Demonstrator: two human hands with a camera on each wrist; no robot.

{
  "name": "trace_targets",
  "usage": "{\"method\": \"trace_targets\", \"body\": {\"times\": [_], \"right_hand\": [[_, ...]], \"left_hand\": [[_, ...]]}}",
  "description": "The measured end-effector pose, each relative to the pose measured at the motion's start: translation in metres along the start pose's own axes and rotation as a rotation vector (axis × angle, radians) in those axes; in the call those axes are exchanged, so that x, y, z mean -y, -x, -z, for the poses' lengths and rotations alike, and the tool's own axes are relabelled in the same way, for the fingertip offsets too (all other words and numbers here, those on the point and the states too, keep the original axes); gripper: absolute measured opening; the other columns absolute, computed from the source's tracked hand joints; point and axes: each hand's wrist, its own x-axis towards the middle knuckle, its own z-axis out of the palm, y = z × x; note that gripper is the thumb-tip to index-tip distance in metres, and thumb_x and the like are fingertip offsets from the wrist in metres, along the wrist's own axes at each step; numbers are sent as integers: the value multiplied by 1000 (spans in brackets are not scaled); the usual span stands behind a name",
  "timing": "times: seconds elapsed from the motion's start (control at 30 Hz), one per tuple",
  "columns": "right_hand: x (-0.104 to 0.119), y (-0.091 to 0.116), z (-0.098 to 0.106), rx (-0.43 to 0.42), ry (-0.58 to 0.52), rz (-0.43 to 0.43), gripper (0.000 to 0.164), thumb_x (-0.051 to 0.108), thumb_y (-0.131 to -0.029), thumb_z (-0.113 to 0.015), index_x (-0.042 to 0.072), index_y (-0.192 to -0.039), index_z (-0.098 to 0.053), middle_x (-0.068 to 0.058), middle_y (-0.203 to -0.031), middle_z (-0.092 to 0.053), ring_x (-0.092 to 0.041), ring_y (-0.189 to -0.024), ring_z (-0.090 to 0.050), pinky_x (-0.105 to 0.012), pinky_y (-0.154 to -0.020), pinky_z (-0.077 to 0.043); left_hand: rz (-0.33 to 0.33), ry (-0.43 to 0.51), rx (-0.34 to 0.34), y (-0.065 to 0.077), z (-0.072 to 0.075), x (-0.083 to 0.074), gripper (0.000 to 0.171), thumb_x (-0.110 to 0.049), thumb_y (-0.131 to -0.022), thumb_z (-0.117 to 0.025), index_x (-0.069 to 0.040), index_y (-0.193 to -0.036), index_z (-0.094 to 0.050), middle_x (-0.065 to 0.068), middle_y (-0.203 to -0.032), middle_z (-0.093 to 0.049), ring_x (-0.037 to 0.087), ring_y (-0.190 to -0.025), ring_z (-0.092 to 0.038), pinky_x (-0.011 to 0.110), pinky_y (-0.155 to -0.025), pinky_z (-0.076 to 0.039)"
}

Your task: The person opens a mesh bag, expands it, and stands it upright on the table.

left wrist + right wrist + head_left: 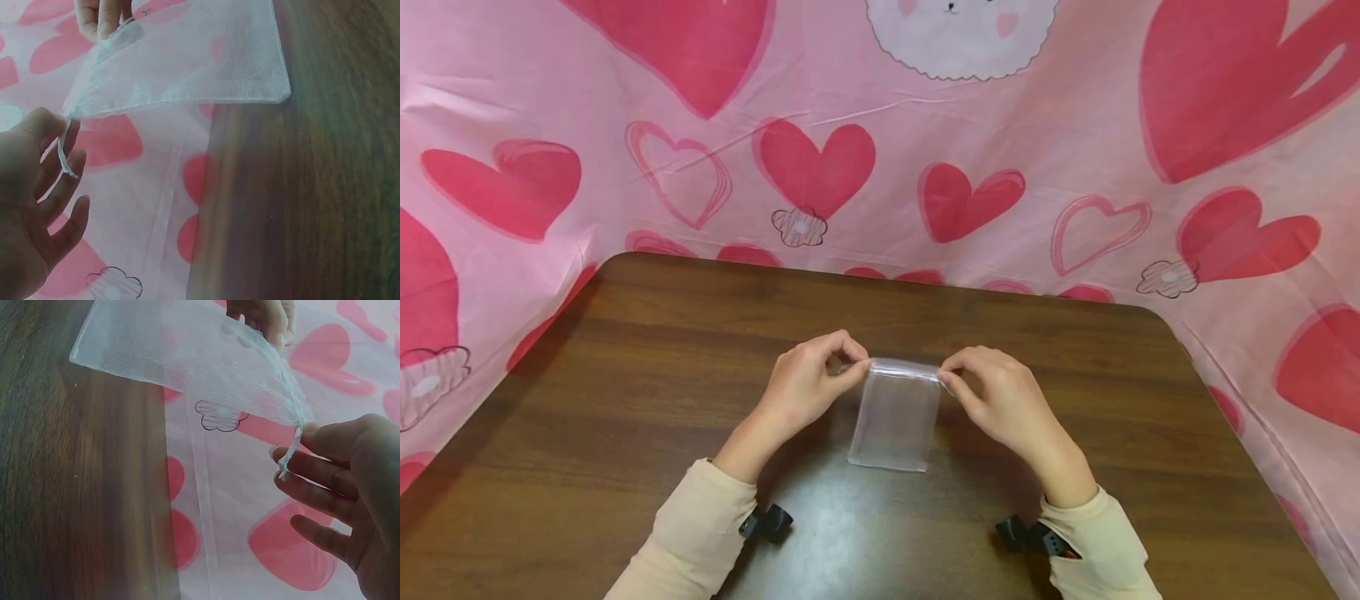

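A sheer white drawstring pouch (897, 423) hangs between both hands above the table, its gathered top edge uppermost. My left hand (805, 379) pinches the top left corner between thumb and forefinger. At the opposite corner, my right hand (1000, 396) pinches the pouch the same way. In the left wrist view, a short knotted cord end (64, 153) dangles below the pinching fingers of the left hand (37, 187). Another cord end (289, 453) hangs by the right hand (350, 481) in the right wrist view. The mesh looks flat; no contents show through it.
A dark brown wooden table (625, 400) lies beneath the hands. Pink cloth with red hearts (820, 167) rises behind and beside it. Black wrist devices (767, 523) are strapped at both cream sleeves (692, 533).
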Motion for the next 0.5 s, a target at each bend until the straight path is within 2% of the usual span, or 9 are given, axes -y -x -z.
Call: {"method": "trace_targets", "body": {"times": [0.17,0.33,0.5], "right_hand": [[-1,-2,-1,17,15,24,10,9,-84,-78,13,-88,-70,6,-82,-69,-17,-75,-64,-37,-69,-51],[-1,-2,-3,26,33,51,10,10,-84,-78,13,-88,-70,6,-83,-69,-14,-76,-64,-37,-70,-51],[-1,-2,-2,28,56,52,10,11,-83,-79,14,-88,-70,6,-83,-70,-14,-76,-64,-37,-70,-51]], "left_hand": [[-27,-30,19,-1,1,3,11,-21,-89,-76,-24,-84,-66,-14,-90,-69,12,-69,-55,30,-62,-42],[-38,-61,27,-1,4,6,11,-22,-87,-77,-24,-84,-67,-14,-85,-67,14,-68,-55,31,-61,-41],[-51,-66,34,-2,3,8,10,-22,-87,-77,-25,-85,-67,-15,-84,-66,10,-68,-53,31,-61,-42]]}}
